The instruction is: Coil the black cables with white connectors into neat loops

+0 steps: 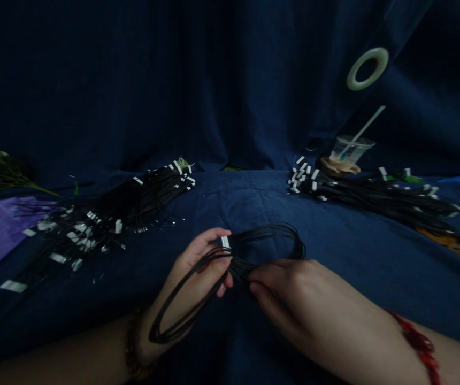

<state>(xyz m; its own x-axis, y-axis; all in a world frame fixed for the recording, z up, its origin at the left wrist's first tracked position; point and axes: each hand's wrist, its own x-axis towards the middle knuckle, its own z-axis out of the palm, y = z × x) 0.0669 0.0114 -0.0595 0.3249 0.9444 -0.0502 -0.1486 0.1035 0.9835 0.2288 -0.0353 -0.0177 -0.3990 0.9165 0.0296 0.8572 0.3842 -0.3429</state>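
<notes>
Near the middle of the view, a coiled bundle of thin black cable (268,231) is held over the blue cloth, its loops spreading out to both sides. My left hand (204,267) pinches the bundle between thumb and fingers, beside a white tag (225,243). One loop hangs back across that hand towards the wrist. My right hand (294,291) is closed at the right part of the coil, thumb and index finger pressed together on the strands. How many strands it grips cannot be seen.
On the left lies a heap of black cables (133,200) with white tags, near a purple sheet (1,230) and a plant (5,171). Another tagged cable pile (374,198) lies right, by a plastic cup (352,149) with a straw. A tape roll (368,69) hangs above.
</notes>
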